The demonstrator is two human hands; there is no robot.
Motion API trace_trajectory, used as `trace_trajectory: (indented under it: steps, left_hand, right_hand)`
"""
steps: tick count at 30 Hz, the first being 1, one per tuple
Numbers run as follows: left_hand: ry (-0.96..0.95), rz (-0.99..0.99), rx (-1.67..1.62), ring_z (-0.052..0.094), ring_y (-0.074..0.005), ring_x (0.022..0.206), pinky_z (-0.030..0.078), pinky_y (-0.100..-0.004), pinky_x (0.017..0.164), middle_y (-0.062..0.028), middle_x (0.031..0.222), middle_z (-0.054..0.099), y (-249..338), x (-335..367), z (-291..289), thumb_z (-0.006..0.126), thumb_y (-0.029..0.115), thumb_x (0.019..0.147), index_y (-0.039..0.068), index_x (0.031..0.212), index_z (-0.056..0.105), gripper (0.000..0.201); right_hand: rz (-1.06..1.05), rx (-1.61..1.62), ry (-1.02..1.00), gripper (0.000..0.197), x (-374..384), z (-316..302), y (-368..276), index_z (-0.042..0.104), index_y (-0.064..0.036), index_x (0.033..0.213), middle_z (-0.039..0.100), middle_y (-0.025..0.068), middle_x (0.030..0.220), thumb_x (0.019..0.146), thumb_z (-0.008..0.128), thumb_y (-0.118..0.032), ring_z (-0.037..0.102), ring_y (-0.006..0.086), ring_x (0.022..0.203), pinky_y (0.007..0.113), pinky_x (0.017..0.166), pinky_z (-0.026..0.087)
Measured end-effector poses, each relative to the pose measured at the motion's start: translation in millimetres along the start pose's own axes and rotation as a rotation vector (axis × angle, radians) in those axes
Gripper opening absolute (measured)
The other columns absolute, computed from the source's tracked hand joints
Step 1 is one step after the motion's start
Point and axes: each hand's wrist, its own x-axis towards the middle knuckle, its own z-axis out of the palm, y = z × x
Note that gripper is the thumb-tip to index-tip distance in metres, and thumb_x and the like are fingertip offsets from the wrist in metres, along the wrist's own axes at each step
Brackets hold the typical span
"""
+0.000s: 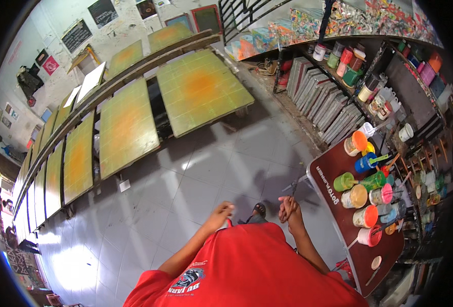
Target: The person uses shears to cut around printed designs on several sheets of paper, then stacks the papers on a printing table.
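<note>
My left hand (219, 215) is raised in front of my red shirt with its fingers curled in. Whatever it may hold is hidden, and a small red bit shows just below it. To its right, my right hand (289, 210) hangs over the floor with loosely bent fingers, apart from one another, and nothing visible in them. Neither hand touches the dark red table (329, 179) at my right. On that table stand several paint tubs, among them an orange-topped tub (356, 143), a green cup (344, 181) and a pink-rimmed tub (380, 194).
Long slanted racks carry yellow-green printing boards (201, 92) with orange patches at the left and ahead. Framed screens (323, 100) lean beneath a shelf of paint jars (346, 56) at the back right. My sandalled foot (259, 209) stands on the grey tiled floor (185, 204).
</note>
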Motion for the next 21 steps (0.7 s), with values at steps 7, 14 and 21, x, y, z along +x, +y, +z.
trace_trajectory:
  steps: [7, 14, 21]
  left_hand:
    - [0.435, -0.020, -0.157, 0.057, -0.0154, 0.083, 0.044, -0.0277, 0.072, -0.0055, 0.099, 0.059, 68, 51, -52, 0.048, 0.027, 0.092, 0.007, 0.100, 0.055, 0.022]
    - [0.348, 0.328, -0.081, 0.056, -0.0149, 0.086, 0.043, -0.0273, 0.082, -0.0054, 0.099, 0.057, 183, 174, -74, 0.051, 0.010, 0.090, 0.003, 0.102, 0.055, 0.015]
    - [0.310, 0.484, 0.202, 0.057, -0.0168, 0.084, 0.046, -0.0273, 0.074, -0.0093, 0.093, 0.058, 262, 297, -121, 0.056, 0.000, 0.083, 0.000, 0.097, 0.057, 0.014]
  right_hand:
    - [0.126, 0.516, -0.424, 0.113, 139, -6, -112, 0.049, -0.0001, 0.120, 0.044, 0.0032, 0.077, 0.057, 0.030, -0.092, 0.043, 0.0150, 0.073, 0.033, 0.078, 0.037]
    - [0.006, 0.486, -0.530, 0.122, 290, 6, -173, 0.046, 0.0060, 0.122, 0.049, 0.0024, 0.084, 0.053, 0.029, -0.092, 0.051, 0.0111, 0.077, 0.026, 0.076, 0.040]
    - [-0.084, 0.245, -0.141, 0.074, 397, 16, -178, 0.061, 0.0006, 0.087, 0.043, -0.0025, 0.057, 0.079, 0.040, -0.070, 0.041, 0.0069, 0.045, 0.021, 0.043, 0.034]
